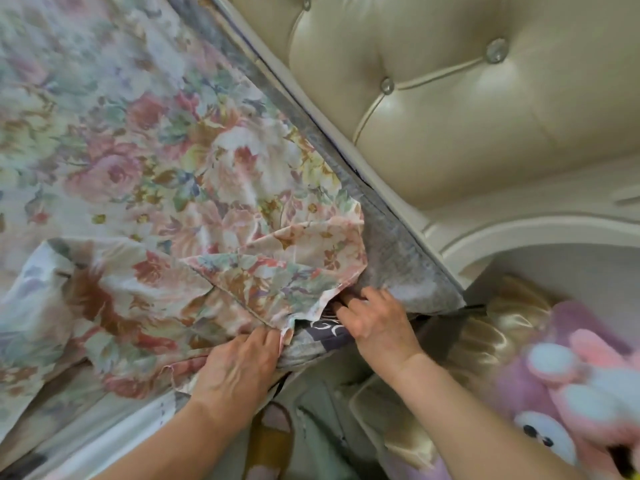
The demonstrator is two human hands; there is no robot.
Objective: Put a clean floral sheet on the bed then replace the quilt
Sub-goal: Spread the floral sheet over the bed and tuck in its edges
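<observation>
The floral sheet [145,140], pink and cream roses, lies spread over the bed with its corner folded and bunched near the headboard end. A grey quilted mattress pad [391,251] shows bare beside that corner. My left hand [239,365] grips the sheet's loose edge at the mattress side. My right hand [374,320] has its fingers curled into the gap under the lifted pad corner, next to the bunched sheet; its fingertips are hidden. No quilt is in view.
A cream tufted headboard [467,109] with buttons runs along the top right. A pink and white plush toy [581,393] and a shiny gold cushion [485,341] lie at the lower right. A slipper [273,441] is on the floor below my hands.
</observation>
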